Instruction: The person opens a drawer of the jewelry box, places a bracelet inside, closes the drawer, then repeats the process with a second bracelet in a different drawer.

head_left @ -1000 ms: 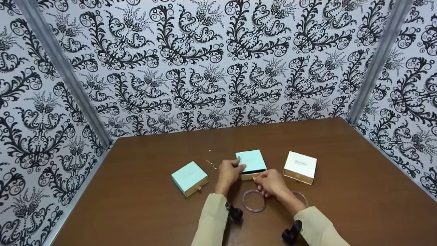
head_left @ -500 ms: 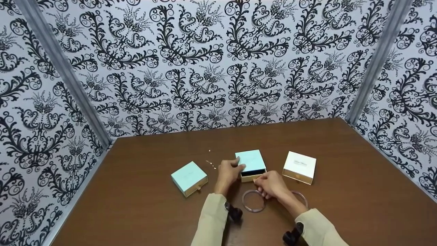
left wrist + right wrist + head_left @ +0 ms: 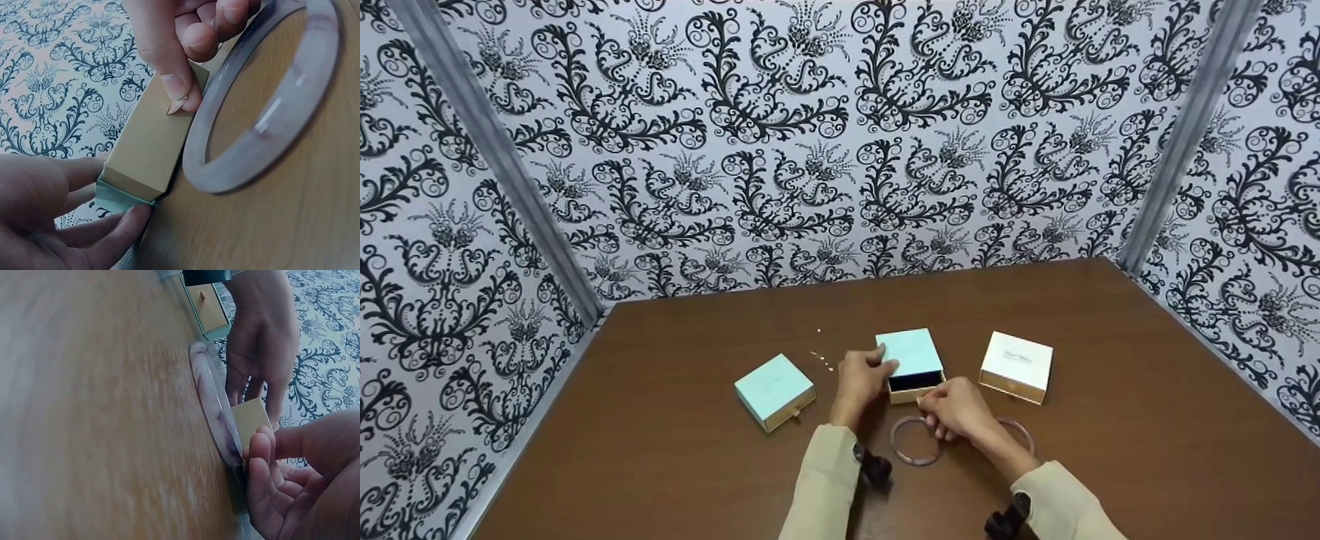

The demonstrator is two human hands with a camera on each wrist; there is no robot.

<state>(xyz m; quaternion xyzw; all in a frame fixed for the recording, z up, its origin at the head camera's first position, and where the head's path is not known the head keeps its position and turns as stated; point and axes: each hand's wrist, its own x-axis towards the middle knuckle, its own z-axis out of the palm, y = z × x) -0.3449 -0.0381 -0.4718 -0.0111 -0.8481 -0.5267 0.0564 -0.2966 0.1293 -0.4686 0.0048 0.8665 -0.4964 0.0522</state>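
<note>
A mint-green drawer box (image 3: 911, 351) stands mid-table in the head view, its gold-fronted drawer (image 3: 904, 396) partly out and the dark inside showing. My left hand (image 3: 861, 379) grips the box's outer sleeve from the left, thumb and fingers on opposite sides in the left wrist view. My right hand (image 3: 960, 409) pinches the small pull tab (image 3: 176, 106) on the drawer's front. Close in front of the drawer lies a marbled pale-purple bangle (image 3: 281, 118), flat on the table. Another bangle (image 3: 1030, 435) is partly hidden behind my right forearm.
A second mint-green box (image 3: 775, 386), shut, sits to the left on the brown table (image 3: 675, 465). On the right is a white box (image 3: 1018, 362) with a gold front. Several tiny pale bits (image 3: 830, 368) lie left of the middle box. Patterned walls (image 3: 780, 150) enclose the table.
The drawer has slid further out toward me, with my right hand drawing back slightly on its tab. More of the dark inside shows. My left hand has stayed on the sleeve.
</note>
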